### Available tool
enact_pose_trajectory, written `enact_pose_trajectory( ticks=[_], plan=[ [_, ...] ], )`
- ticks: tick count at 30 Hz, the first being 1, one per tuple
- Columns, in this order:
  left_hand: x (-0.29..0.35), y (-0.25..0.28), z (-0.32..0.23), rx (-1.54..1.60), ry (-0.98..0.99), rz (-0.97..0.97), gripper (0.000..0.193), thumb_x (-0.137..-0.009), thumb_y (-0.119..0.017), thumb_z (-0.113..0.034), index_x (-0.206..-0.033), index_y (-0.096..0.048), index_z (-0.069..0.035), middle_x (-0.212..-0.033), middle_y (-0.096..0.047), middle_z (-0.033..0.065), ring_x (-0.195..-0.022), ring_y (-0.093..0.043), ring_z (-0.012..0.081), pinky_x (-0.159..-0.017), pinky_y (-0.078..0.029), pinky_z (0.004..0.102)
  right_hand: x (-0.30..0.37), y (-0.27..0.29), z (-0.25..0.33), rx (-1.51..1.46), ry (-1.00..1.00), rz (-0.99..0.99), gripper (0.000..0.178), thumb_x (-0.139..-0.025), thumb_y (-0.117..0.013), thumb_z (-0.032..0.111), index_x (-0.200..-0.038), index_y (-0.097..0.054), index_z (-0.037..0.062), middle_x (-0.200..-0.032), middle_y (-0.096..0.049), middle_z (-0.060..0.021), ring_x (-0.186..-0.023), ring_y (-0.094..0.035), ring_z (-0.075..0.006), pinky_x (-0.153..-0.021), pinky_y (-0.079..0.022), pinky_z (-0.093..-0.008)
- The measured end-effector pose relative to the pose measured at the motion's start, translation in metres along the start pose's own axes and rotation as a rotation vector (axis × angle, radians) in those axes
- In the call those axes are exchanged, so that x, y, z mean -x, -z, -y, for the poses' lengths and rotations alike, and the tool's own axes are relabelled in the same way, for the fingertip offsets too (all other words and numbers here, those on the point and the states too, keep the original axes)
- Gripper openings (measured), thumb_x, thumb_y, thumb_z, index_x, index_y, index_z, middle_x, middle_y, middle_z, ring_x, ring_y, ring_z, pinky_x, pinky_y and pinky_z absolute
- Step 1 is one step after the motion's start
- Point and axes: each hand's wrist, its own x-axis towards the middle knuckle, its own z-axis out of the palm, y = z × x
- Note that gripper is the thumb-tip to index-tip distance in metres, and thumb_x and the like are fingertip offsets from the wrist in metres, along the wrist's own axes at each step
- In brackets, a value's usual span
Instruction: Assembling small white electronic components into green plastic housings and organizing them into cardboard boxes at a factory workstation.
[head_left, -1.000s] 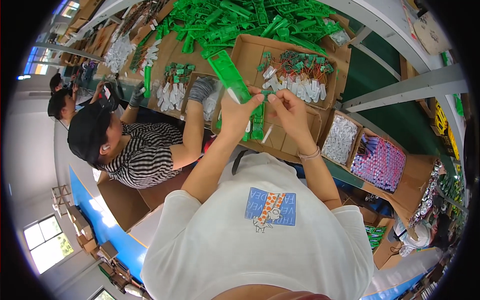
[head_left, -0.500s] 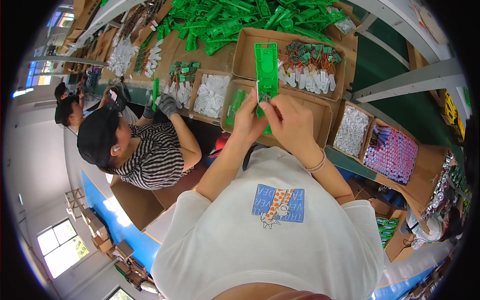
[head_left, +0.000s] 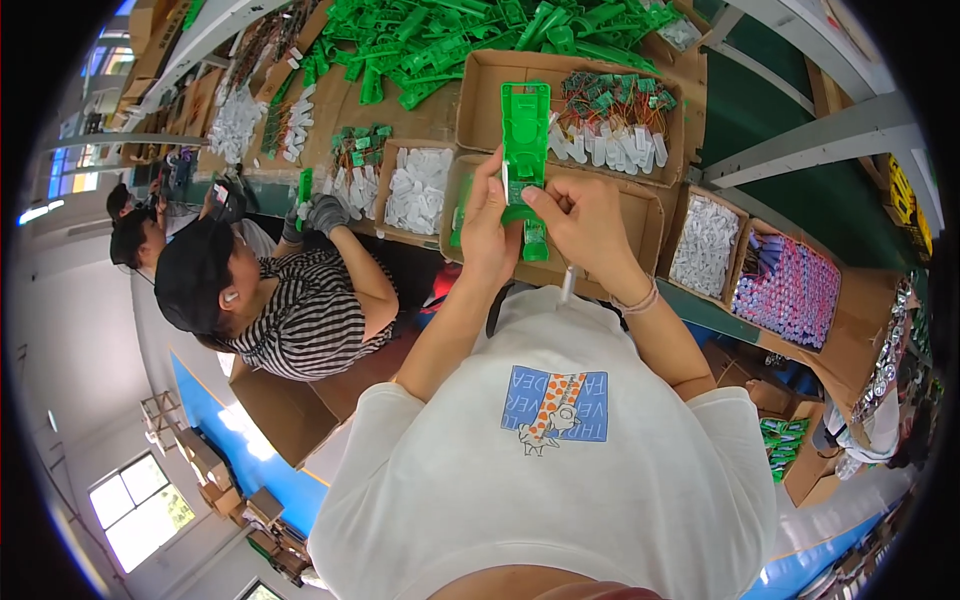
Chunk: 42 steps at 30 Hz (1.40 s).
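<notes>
The left hand (head_left: 488, 225) curls its fingers around the left side of a green shell (head_left: 525, 120), gripping it above the near tray (head_left: 630, 215). The shell points away from the person, hollow side up, its far end over the far tray (head_left: 490, 100). The right hand (head_left: 580, 220) sets its thumb on a small board (head_left: 517, 190) in the shell, its other fingers bent in; whether they pinch the board, I cannot tell. A white tab (head_left: 568, 283) hangs just below this hand, at the near tray's near edge.

The far tray's right half carries wired boards (head_left: 615, 95), with white tabs toward its near edge. A heap of green shells (head_left: 430, 35) covers the far edge of the tabletop (head_left: 755, 135). A box of white parts (head_left: 418, 195) stands just left of the near tray. Right of the trays, along the tabletop's near edge, are more white parts (head_left: 705, 245) and pink-purple cylinders (head_left: 790, 290). To the left, a co-worker's gloved hands (head_left: 327, 213) hold a green piece (head_left: 305, 185).
</notes>
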Motion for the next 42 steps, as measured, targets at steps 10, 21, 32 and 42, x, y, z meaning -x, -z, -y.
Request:
enact_pose_trajectory(
  ticks=[10, 21, 32, 42],
  plan=[
    [0.003, -0.001, 0.012, -0.137, -0.144, -0.073, 0.039, -0.095, -0.044, -0.011, -0.132, -0.041, -0.004, -0.125, -0.053, 0.0111, -0.112, -0.052, 0.0179, -0.096, -0.041, 0.0345, 0.005, -0.004, -0.017, -0.125, -0.098, 0.062, 0.035, -0.085, -0.069, 0.021, -0.059, -0.057, 0.0004, -0.045, -0.049, -0.0009, -0.039, -0.041, -0.0046, -0.038, -0.028, -0.0245],
    [0.005, -0.006, 0.010, 0.036, 0.039, -0.113, 0.041, -0.090, -0.051, -0.006, -0.130, -0.046, -0.003, -0.116, -0.058, 0.0103, -0.104, -0.057, 0.0173, -0.092, -0.046, 0.0334, -0.001, 0.016, -0.021, -0.369, 0.003, 0.187, 0.022, -0.083, -0.072, 0.019, -0.085, -0.068, -0.0025, -0.073, -0.064, -0.0035, -0.068, -0.059, -0.0077, -0.057, -0.048, -0.0220],
    [0.010, 0.009, 0.012, -0.304, -0.011, 0.000, 0.032, -0.089, -0.055, -0.006, -0.121, -0.052, -0.001, -0.108, -0.060, 0.0035, -0.098, -0.056, 0.0106, -0.088, -0.044, 0.0268, 0.011, 0.010, -0.038, -0.329, -0.100, 0.300, 0.016, -0.082, -0.070, 0.009, -0.096, -0.071, 0.0002, -0.072, -0.065, -0.0002, -0.062, -0.054, -0.0027, -0.050, -0.041, -0.0187],
    [-0.005, 0.012, -0.009, 0.119, 0.387, 0.183, 0.048, -0.096, -0.050, -0.038, -0.129, -0.046, -0.003, -0.118, -0.057, 0.0075, -0.104, -0.056, 0.0179, -0.089, -0.046, 0.0332, 0.001, 0.017, -0.044, -0.601, -0.190, 0.354, 0.022, -0.082, -0.072, 0.015, -0.098, -0.071, -0.0005, -0.075, -0.065, -0.0003, -0.065, -0.055, -0.0038, -0.055, -0.041, -0.0206]
  ],
)
